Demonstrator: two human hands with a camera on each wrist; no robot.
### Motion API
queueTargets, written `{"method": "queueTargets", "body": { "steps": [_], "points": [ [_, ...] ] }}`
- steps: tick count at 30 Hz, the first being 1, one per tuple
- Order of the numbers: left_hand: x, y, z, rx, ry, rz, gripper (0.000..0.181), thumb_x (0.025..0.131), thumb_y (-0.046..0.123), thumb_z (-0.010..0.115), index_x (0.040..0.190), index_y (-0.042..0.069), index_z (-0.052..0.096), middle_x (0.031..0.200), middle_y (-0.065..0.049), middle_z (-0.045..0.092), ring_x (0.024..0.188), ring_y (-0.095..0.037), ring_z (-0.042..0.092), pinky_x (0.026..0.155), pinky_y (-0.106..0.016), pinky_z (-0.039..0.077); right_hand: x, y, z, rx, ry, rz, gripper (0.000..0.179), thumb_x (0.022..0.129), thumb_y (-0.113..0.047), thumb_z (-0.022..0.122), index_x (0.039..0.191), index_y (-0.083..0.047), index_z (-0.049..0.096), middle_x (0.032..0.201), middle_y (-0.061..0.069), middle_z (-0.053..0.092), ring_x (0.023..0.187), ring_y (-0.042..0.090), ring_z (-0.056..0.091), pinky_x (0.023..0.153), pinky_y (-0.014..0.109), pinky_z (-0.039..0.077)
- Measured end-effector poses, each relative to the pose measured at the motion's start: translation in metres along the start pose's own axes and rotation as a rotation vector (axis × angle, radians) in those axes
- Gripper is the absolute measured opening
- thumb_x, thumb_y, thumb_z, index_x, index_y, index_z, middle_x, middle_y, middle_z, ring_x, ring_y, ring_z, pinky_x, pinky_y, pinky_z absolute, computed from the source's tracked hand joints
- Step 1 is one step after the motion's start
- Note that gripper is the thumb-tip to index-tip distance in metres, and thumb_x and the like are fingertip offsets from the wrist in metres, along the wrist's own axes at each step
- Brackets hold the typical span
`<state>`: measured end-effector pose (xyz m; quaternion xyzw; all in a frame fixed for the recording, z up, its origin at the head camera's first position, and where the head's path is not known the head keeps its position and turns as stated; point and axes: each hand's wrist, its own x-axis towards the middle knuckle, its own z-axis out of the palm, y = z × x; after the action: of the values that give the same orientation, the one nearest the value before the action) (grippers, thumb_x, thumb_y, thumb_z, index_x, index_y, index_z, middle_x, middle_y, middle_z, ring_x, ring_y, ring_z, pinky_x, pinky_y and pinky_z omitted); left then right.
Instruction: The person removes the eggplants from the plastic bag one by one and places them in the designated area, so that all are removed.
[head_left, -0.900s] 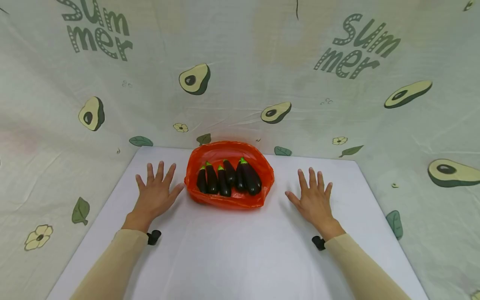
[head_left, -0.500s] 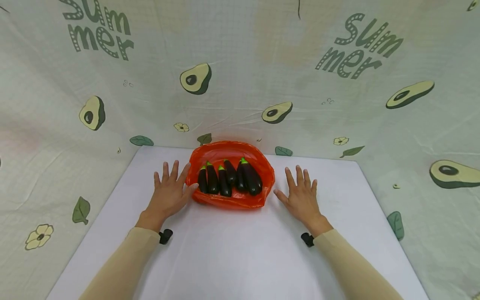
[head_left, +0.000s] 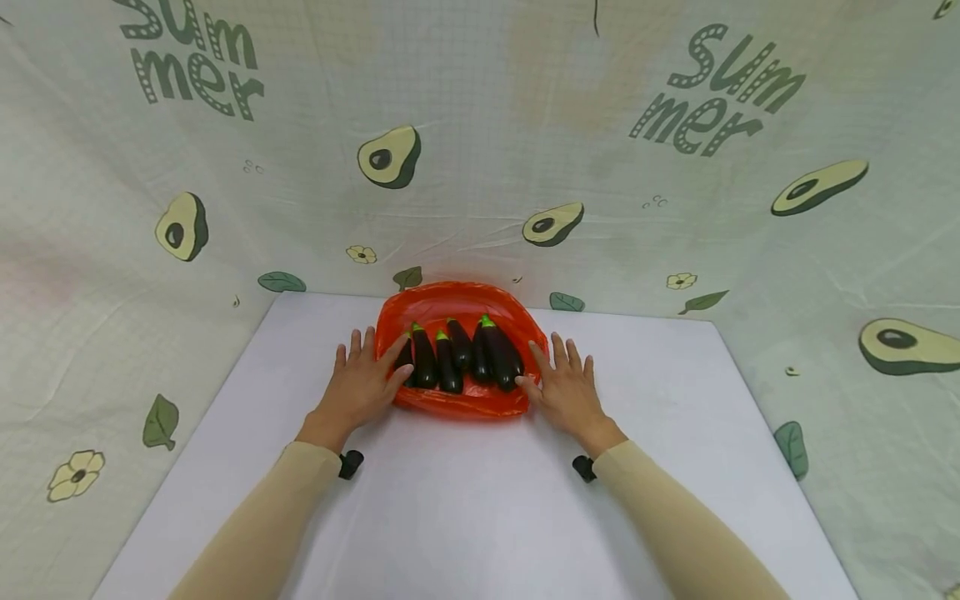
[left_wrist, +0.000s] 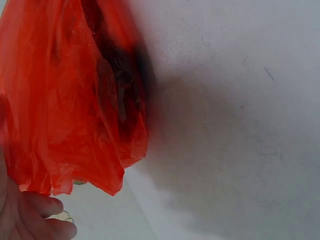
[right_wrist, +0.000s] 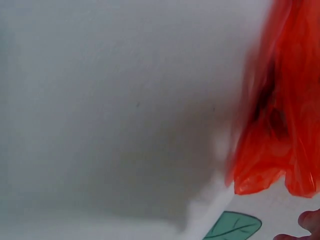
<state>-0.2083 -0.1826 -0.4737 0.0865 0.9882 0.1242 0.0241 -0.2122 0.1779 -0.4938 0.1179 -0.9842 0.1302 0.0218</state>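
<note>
A red plastic bag (head_left: pixel 465 405), its mouth spread wide, sits at the back middle of the table with several dark eggplants (head_left: pixel 425 358) lying inside, green stem ends pointing away. My left hand (head_left: pixel 356 387) is at the bag's left rim, fingers spread, thumb and forefinger reaching over the leftmost eggplant. At the right rim my right hand (head_left: pixel 566 392) has its fingers extended, the thumb over the edge by the rightmost eggplant (head_left: pixel 502 354). In the left wrist view the bag's crinkled side (left_wrist: pixel 75 110) hangs beside the fingers; the right wrist view shows its other side (right_wrist: pixel 300 100).
The white table (head_left: pixel 457 517) extends in front of the bag and to both sides. Behind it and along the sides hangs a pale cloth (head_left: pixel 465 108) printed with avocados, leaves and lettering. A small black device (head_left: pixel 350 464) is worn at each wrist.
Both hands have moved inward from either side of the bag, from apart to reaching over its left and right rims. The bag and eggplants have stayed in place.
</note>
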Motion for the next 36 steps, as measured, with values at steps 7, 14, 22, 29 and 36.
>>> {"method": "queueTargets", "body": {
  "steps": [7,14,22,29,36],
  "points": [
    [0.003,0.006,0.003,0.040,-0.033,0.004,0.079,0.108,0.055,0.047,0.169,0.010,0.023,0.175,-0.028,0.011,0.161,-0.051,0.006,0.128,-0.070,0.006,0.006,-0.005,0.010,0.000,-0.022,0.015,0.077,0.108,-0.058,0.044,0.166,-0.011,0.033,0.174,0.021,0.023,0.160,0.049,0.017,0.123,0.078,0.014],
    [0.000,0.008,0.009,0.041,-0.038,0.053,0.107,0.095,0.058,0.072,0.169,0.004,0.018,0.174,-0.025,0.017,0.163,-0.045,0.009,0.129,-0.067,0.006,0.003,0.001,0.015,-0.053,-0.004,0.042,0.086,0.103,-0.049,0.061,0.166,-0.002,0.026,0.174,0.019,0.024,0.161,0.046,0.018,0.123,0.077,0.020],
    [0.001,0.015,0.033,0.075,-0.005,0.119,0.123,0.082,0.049,0.088,0.167,-0.002,0.015,0.172,-0.028,0.022,0.163,-0.043,0.010,0.130,-0.065,0.009,-0.017,0.013,0.015,-0.067,0.013,0.115,0.102,0.095,-0.048,0.072,0.168,-0.001,0.018,0.175,0.021,0.019,0.162,0.046,0.011,0.124,0.077,0.011],
    [0.010,0.026,0.046,0.087,0.024,0.132,0.127,0.080,0.055,0.089,0.167,-0.002,0.015,0.174,-0.025,0.019,0.164,-0.042,0.008,0.131,-0.062,0.008,-0.035,0.027,0.010,-0.119,0.058,0.147,0.110,0.091,-0.053,0.075,0.166,0.003,0.018,0.174,0.024,0.019,0.161,0.048,0.012,0.123,0.079,0.010],
    [0.015,0.033,0.050,0.097,0.039,0.131,0.124,0.082,0.062,0.083,0.168,0.001,0.018,0.175,-0.023,0.014,0.164,-0.042,0.006,0.131,-0.063,0.008,-0.047,0.045,0.006,-0.203,0.030,0.131,0.116,0.089,-0.060,0.074,0.167,0.004,0.016,0.174,0.025,0.019,0.161,0.048,0.011,0.124,0.077,0.012]
  ]
}}
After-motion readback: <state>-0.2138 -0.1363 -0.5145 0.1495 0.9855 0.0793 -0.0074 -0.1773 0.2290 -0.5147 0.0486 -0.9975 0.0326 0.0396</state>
